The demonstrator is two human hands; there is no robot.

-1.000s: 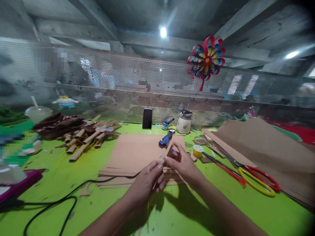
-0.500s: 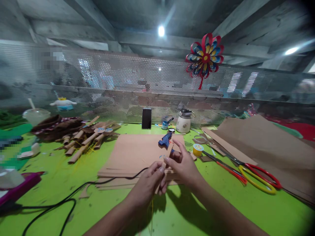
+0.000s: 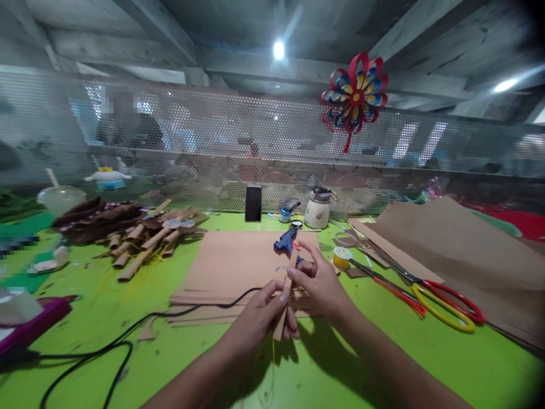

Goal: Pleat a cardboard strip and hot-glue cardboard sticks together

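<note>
Both of my hands grip one narrow strip of brown kraft paper (image 3: 280,329), held at a slant above the table. My left hand (image 3: 264,312) pinches it at the lower middle between thumb and fingers. Higher up, my right hand (image 3: 317,281) holds it with thumb and fingers closed, the index finger raised. A thin yellow thread (image 3: 273,355) hangs below the strip. Just beyond the hands, a blue glue gun (image 3: 286,241) lies on a stack of brown paper sheets (image 3: 230,255); my right hand partly hides it.
Large scissors (image 3: 443,307) and a yellow thread spool (image 3: 342,257) lie at the right, beside big brown paper sheets (image 3: 460,244). Rolled paper pieces (image 3: 145,244) are piled at the left. A black cord (image 3: 149,315) crosses the table. A phone (image 3: 253,204) and a jar-shaped bottle (image 3: 317,210) stand behind.
Both hands, with the paper strip between them, have shifted slightly right. More of the strip's lower end shows below my left hand. A person behind the mesh has moved right.
</note>
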